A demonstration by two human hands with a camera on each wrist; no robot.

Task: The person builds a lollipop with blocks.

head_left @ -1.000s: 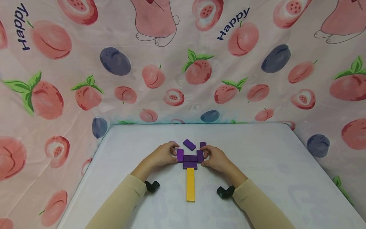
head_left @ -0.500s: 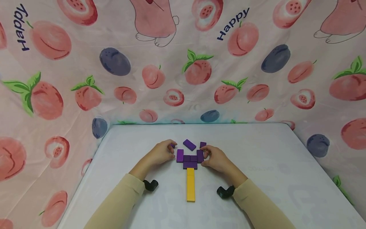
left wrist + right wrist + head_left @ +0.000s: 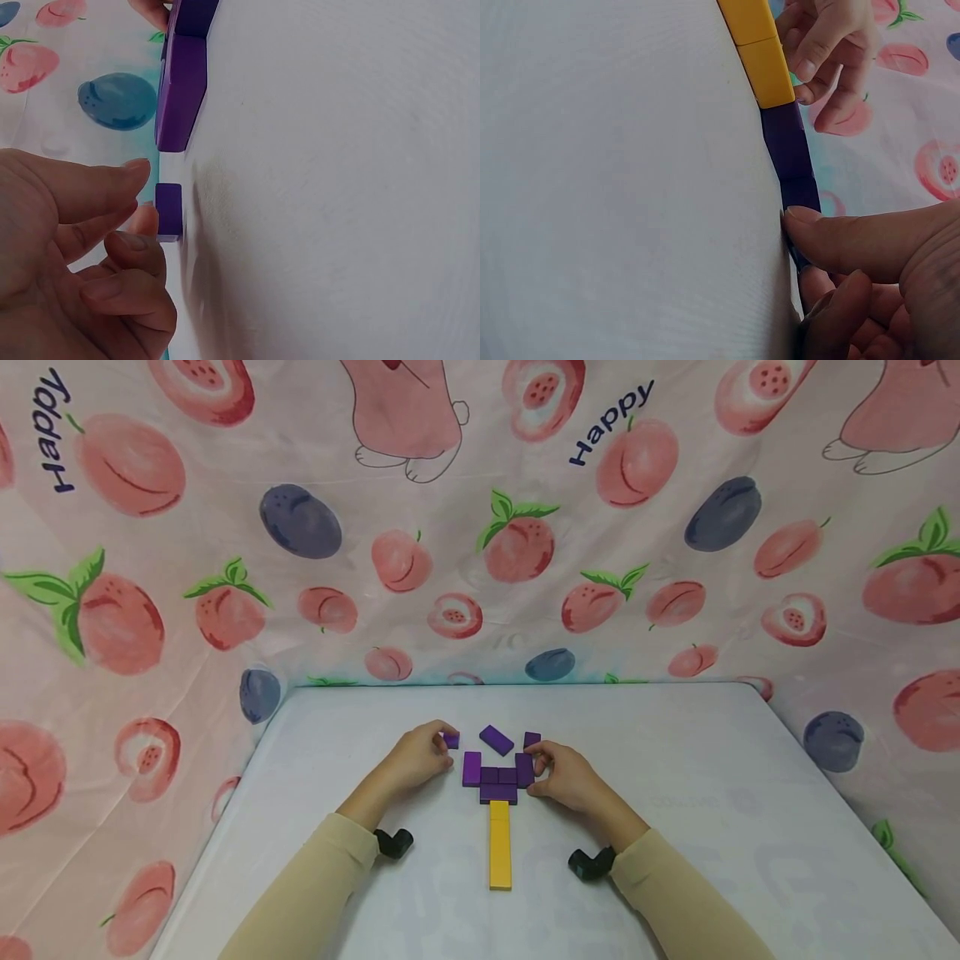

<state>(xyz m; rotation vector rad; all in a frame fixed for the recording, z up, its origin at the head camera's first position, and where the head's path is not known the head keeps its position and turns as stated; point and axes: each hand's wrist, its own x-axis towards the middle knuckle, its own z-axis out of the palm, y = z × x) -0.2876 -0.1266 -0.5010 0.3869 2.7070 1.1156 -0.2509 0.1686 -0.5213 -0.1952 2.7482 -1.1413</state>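
Note:
Flat on the white table in the head view lies a figure of purple and yellow blocks. My left hand [image 3: 416, 758] is beside a small purple block [image 3: 169, 210] at the upper left; a fingertip is at its edge, and the thumb is apart from it. An upright-laid purple block [image 3: 472, 768] forms the figure's left side. My right hand [image 3: 568, 777] holds the matching right-hand purple block [image 3: 524, 770] between thumb and index finger. Another small purple block [image 3: 532, 739] lies just beyond the right index finger. The yellow strip [image 3: 500, 847] runs toward me below the purple blocks.
A loose purple block [image 3: 497, 740] lies slanted at the top middle, between the two small ones. Black wrist devices [image 3: 394, 843] hang at both cuffs. A fruit-printed cloth [image 3: 465, 527] rises behind the table's far edge.
My left hand has moved up and left, away from the figure's left purple block to the small purple block, which now shows more. The right hand has stayed in place.

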